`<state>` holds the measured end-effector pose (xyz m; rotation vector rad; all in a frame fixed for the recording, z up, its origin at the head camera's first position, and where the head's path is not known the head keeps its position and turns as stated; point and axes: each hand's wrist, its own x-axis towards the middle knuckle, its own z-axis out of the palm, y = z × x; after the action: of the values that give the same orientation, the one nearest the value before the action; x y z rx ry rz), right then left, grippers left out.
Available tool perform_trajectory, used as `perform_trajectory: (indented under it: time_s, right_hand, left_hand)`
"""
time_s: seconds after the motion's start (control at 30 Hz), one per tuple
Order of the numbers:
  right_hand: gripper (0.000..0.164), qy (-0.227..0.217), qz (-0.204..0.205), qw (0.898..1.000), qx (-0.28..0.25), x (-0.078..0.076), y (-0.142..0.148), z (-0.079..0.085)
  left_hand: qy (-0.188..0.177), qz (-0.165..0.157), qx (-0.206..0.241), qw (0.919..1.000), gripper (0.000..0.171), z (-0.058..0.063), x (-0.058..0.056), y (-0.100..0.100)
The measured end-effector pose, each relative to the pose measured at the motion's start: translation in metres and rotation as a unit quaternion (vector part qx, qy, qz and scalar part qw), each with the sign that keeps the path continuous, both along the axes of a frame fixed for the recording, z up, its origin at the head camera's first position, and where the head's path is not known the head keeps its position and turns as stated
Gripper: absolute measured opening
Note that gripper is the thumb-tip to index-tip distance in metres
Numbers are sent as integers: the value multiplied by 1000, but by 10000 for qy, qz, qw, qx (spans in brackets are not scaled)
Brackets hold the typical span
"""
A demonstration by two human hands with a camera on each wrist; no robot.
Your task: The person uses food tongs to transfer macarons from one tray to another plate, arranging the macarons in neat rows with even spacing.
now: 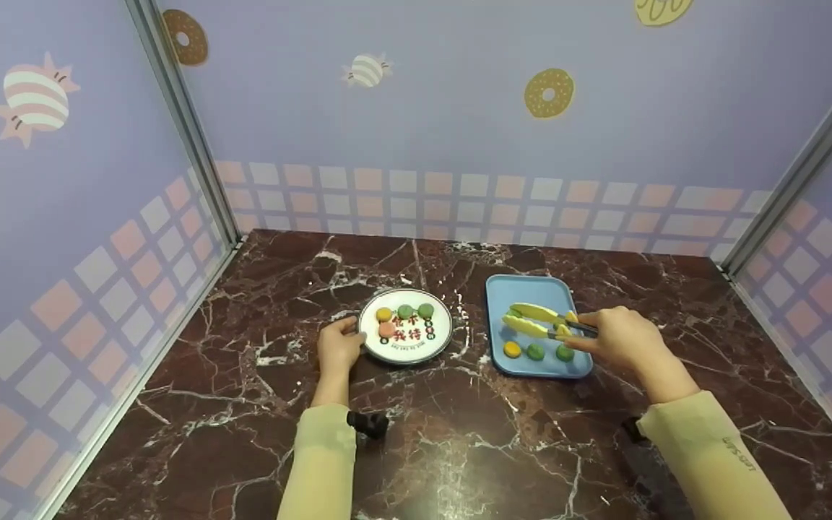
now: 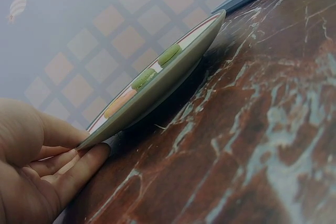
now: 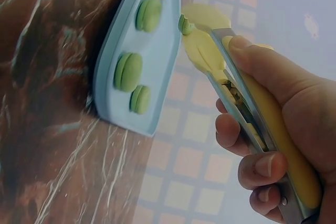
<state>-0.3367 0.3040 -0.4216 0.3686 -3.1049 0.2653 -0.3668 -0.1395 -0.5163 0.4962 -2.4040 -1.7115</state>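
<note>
Right hand grips yellow-and-metal tongs holding one round green macaron beyond its fingers, over a blue rectangular tray of four, while left hand pinches a round white plate of four.

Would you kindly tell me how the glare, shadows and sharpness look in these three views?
Head: pale glare on the table at bottom centre; left wrist: dim and tilted, with dark shadow under the plate; right wrist: hazy, with the table looking soft at far left.
</note>
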Motion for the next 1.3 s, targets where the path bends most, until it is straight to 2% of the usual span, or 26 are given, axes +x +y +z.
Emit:
perform_trajectory:
  time_s: [0.7,0.93,1.17,1.3]
  right_hand:
    - [42,383,719,9966,71,-12,-65,4]
    - [44,524,980,9938,65,-15,-87,1]
    - [42,615,1277,9899,-2,-19,-107,-1]
    - [45,572,1285,9901,-3,-20,-118,-2]
  left_hand:
    - [128,27,45,9999,42,1,1,1]
    - [138,41,-5,9999,42,1,2,1]
    - [188,17,187,9996,42,1,1,1]
    - [198,-4,208,9996,43,0,0,1]
